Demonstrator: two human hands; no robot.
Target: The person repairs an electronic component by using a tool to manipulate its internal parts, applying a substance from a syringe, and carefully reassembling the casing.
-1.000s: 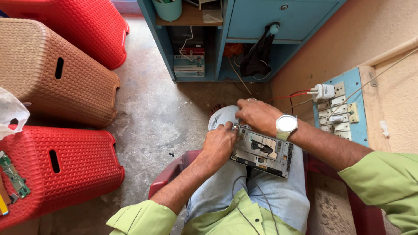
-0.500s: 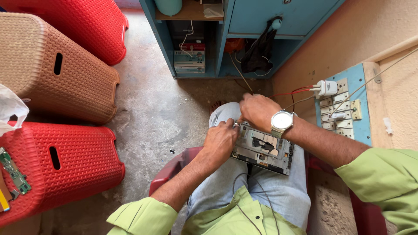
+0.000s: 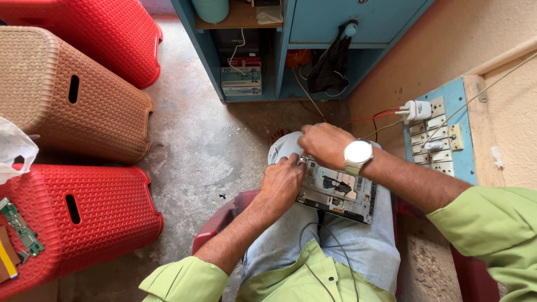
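Note:
An opened electronic unit with a metal frame and circuit parts [image 3: 338,193] lies across my lap on grey trousers. My left hand [image 3: 282,182] rests on its left edge, fingers curled onto the corner. My right hand [image 3: 323,144], with a white wristwatch, bends over the far left corner of the unit, fingertips pressed down close to the left hand's fingers. What the fingers pinch is hidden. Thin wires [image 3: 321,246] run from the unit down toward my green shirt.
Two red woven stools [image 3: 84,218] and a brown one [image 3: 72,95] stand on the concrete floor at left; a small green circuit board [image 3: 19,226] lies on the near red stool. A blue cabinet [image 3: 291,50] is ahead. A wall switchboard with a white plug [image 3: 436,134] is at right.
The view has shifted slightly. My right hand has slid a little toward the unit's far left corner, closer to the left hand. The unit stays on my lap.

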